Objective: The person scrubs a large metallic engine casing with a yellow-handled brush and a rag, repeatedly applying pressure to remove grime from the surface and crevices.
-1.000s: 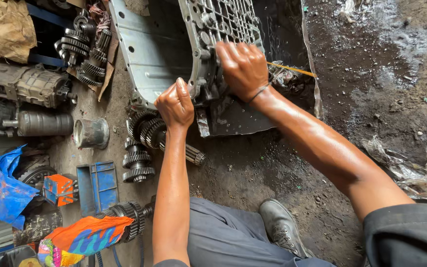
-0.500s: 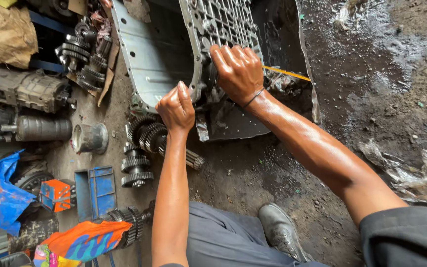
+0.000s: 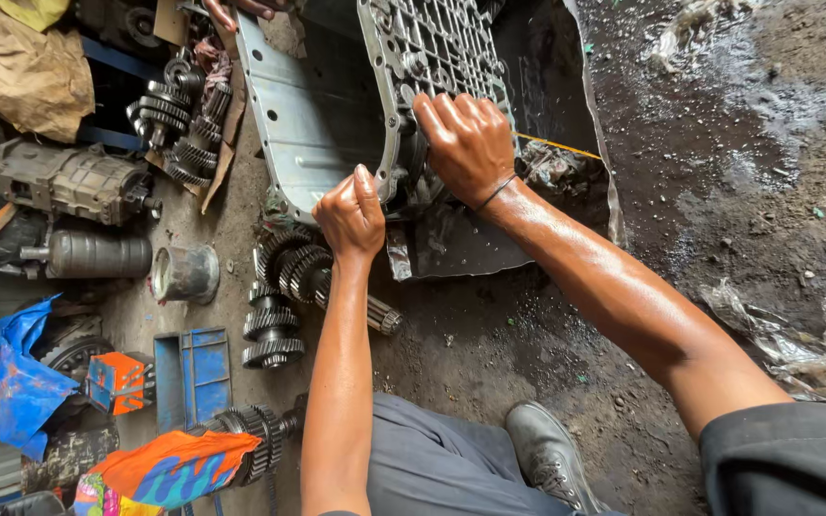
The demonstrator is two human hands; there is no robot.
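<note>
A: What are the fingers doing?

B: The right hand (image 3: 466, 143) lies flat on the lower edge of the ribbed metal casting (image 3: 432, 57), upper centre of the frame. Its fingers (image 3: 442, 115) are spread a little and curl over the rim. The left hand (image 3: 351, 215) is closed like a fist, the thumb up, pressed against the bottom corner of the same casting. What it pinches inside, I cannot tell.

A: So where is the casting relative to them?

B: Directly under the right fingers and just above the left knuckles, touching both. It leans over the grey sheet-metal pan (image 3: 308, 124), on a dark plastic sheet (image 3: 547, 115) on the floor.

A: Which step is this, in your opinion?

B: I think a fastener or small part at the corner is being worked while the right hand steadies the piece. The next move calls for firm holding, because everything looks oily.

A: And around?

B: Loose gears (image 3: 284, 277) lie just below the left hand, and a blue tray (image 3: 193, 373) at lower left.
</note>
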